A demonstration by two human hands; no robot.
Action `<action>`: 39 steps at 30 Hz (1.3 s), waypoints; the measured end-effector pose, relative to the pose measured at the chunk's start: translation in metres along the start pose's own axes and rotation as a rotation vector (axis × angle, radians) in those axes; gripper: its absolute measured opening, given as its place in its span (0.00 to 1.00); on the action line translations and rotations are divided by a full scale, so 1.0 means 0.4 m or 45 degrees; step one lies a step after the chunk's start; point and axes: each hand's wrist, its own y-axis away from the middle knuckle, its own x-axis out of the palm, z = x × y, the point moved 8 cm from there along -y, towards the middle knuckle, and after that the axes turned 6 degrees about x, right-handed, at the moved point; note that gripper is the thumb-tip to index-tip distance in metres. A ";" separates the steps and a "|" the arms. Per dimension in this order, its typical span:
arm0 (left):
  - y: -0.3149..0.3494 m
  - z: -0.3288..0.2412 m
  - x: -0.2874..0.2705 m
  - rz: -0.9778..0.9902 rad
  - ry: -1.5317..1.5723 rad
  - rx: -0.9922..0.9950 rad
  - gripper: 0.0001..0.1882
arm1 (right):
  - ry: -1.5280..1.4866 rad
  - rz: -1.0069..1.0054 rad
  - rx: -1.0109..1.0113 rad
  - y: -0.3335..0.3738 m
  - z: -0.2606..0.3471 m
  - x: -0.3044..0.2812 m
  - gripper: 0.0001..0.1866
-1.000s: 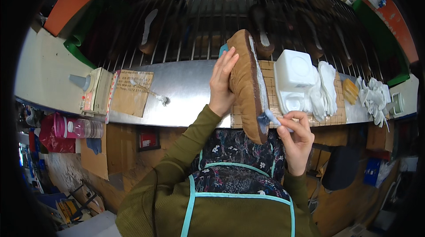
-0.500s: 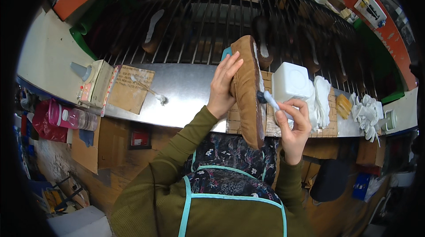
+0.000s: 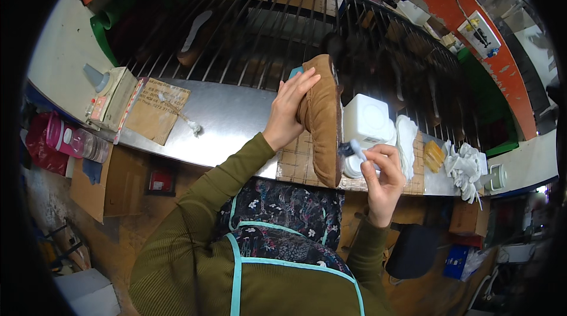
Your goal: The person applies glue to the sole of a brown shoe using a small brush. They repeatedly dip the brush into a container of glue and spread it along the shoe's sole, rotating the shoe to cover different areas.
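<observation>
My left hand point(image 3: 289, 106) grips a brown suede-like shoe upper point(image 3: 322, 121) from its left side and holds it on end above the bench. A bit of teal point(image 3: 296, 72) shows behind my fingers. The shoe's underside faces right and is mostly turned out of sight. Between the thumb and fingers of my right hand point(image 3: 384, 180) is a small brush point(image 3: 357, 149) with a pale handle and dark bristles. Its bristles are at the shoe's lower right edge; whether they touch cannot be made out. Just behind the brush stands a white plastic container point(image 3: 367, 116).
Cardboard point(image 3: 295, 159) covers part of the metal bench point(image 3: 227, 112). To the right lie white gloves point(image 3: 465, 168) and a yellow block point(image 3: 434, 156). At left, a white-tipped stick point(image 3: 182, 116) rests on a cardboard piece point(image 3: 152, 116). Beyond runs a barred rack point(image 3: 260, 38) with several shoes.
The shoe has turned so less of its pale underside shows. The brush in my right hand has shifted lower along the shoe's edge. The whole view has swung slightly.
</observation>
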 end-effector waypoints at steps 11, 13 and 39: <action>0.001 -0.010 0.021 0.046 -0.048 0.001 0.39 | -0.048 -0.076 0.092 0.001 -0.046 -0.015 0.09; -0.004 -0.012 0.018 0.053 -0.041 -0.017 0.39 | -0.013 -0.055 0.058 0.005 -0.035 -0.019 0.09; -0.031 -0.111 0.003 0.580 0.675 -0.516 0.47 | -0.027 -0.012 -0.600 -0.134 0.187 0.053 0.09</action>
